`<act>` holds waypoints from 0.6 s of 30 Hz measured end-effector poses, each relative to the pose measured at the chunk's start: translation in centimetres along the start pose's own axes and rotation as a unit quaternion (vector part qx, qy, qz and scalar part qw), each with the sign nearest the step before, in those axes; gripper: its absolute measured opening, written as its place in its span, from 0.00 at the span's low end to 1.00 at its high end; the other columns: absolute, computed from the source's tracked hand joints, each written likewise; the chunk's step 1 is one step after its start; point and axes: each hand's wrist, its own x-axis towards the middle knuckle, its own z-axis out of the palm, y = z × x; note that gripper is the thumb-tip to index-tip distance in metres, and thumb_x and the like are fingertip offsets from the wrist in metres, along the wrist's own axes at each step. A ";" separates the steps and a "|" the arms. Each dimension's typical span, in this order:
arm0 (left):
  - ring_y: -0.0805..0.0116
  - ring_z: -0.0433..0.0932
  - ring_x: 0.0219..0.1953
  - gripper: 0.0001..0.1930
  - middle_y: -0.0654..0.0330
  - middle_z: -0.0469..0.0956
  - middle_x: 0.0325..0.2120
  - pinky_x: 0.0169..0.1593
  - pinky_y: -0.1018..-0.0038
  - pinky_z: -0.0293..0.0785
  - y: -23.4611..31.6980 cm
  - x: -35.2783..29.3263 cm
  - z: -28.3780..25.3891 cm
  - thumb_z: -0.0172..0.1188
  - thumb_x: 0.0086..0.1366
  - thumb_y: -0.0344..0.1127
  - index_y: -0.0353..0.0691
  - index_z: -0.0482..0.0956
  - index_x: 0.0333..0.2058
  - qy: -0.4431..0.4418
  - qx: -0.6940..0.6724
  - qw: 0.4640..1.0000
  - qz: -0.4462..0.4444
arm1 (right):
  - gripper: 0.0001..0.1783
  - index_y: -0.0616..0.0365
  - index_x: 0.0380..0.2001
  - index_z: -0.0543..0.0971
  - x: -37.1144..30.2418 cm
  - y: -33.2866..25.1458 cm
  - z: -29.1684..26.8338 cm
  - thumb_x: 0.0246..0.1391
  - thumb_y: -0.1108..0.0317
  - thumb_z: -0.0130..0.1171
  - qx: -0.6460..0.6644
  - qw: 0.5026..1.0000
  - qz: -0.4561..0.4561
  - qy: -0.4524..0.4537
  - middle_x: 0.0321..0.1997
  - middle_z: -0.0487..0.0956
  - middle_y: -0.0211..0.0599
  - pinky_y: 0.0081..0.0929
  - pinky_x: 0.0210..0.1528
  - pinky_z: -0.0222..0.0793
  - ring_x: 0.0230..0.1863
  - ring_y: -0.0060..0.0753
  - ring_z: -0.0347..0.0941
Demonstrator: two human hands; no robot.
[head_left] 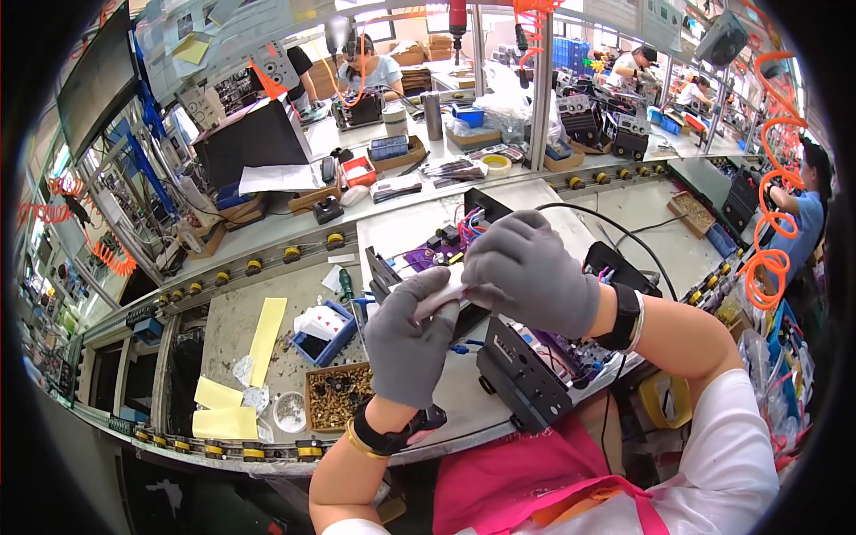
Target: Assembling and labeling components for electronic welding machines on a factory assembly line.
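Observation:
Both my hands wear grey gloves with black bands at the wrists. Between the fingertips of my left hand (412, 339) is a small whitish piece (439, 297), folded or soft-looking; its exact kind I cannot make out. The fingers of my right hand (533, 275) are bent and pinch at the same piece from the right. Behind and below them lies an opened electronic unit with a purple circuit board (428, 258) and coloured wires. Closer to me, a black metal panel (523, 374) stands tilted beside a second board with wiring. My hands hide part of both units.
Left of the units are a blue bin (325, 333), a cardboard box of brass-coloured screws (337, 398), a small white tub (290, 411) and yellow paper strips (267, 339). A black cable (629, 234) loops at the right. Orange coiled hoses (774, 187) hang farther right. Several people work nearby.

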 end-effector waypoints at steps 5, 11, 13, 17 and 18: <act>0.67 0.81 0.37 0.16 0.53 0.81 0.35 0.41 0.74 0.76 0.1 0.1 -0.1 0.61 0.52 0.26 0.37 0.78 0.42 -0.001 -0.028 1.000 -0.006 | 0.10 0.47 0.31 0.77 0.2 0.1 -0.2 0.41 0.63 0.63 0.013 1.000 0.023 -0.016 0.35 0.74 0.26 0.36 0.46 0.64 0.39 0.32 0.72; 0.67 0.81 0.38 0.17 0.53 0.80 0.36 0.42 0.74 0.76 -0.9 0.1 -0.4 0.62 0.52 0.26 0.34 0.77 0.43 -0.002 -0.074 0.997 -0.020 | 0.09 0.48 0.31 0.77 0.2 0.1 0.3 0.43 0.64 0.60 -0.056 0.997 -0.052 -0.021 0.35 0.74 0.24 0.34 0.47 0.64 0.39 0.29 0.72; 0.69 0.79 0.39 0.18 0.54 0.79 0.38 0.43 0.76 0.75 -0.5 0.5 -0.9 0.61 0.54 0.27 0.31 0.74 0.45 -0.027 -0.091 0.994 -0.047 | 0.09 0.48 0.31 0.77 0.2 0.4 0.7 0.42 0.64 0.60 -0.090 0.993 -0.073 -0.011 0.34 0.74 0.23 0.34 0.48 0.64 0.39 0.27 0.72; 0.72 0.77 0.41 0.18 0.56 0.78 0.39 0.42 0.77 0.75 0.9 2.4 -2.4 0.59 0.58 0.29 0.30 0.73 0.47 -0.068 -0.234 0.965 -0.101 | 0.09 0.47 0.31 0.78 1.9 2.2 1.6 0.41 0.65 0.62 -0.114 0.982 -0.151 0.022 0.33 0.74 0.23 0.33 0.47 0.64 0.39 0.27 0.71; 0.74 0.76 0.41 0.18 0.58 0.76 0.40 0.42 0.81 0.74 -0.1 3.5 -3.0 0.56 0.61 0.30 0.29 0.72 0.49 -0.062 -0.206 0.974 -0.075 | 0.11 0.47 0.32 0.79 2.5 2.8 1.9 0.40 0.65 0.64 -0.094 0.984 -0.151 0.024 0.34 0.75 0.24 0.32 0.47 0.64 0.39 0.28 0.71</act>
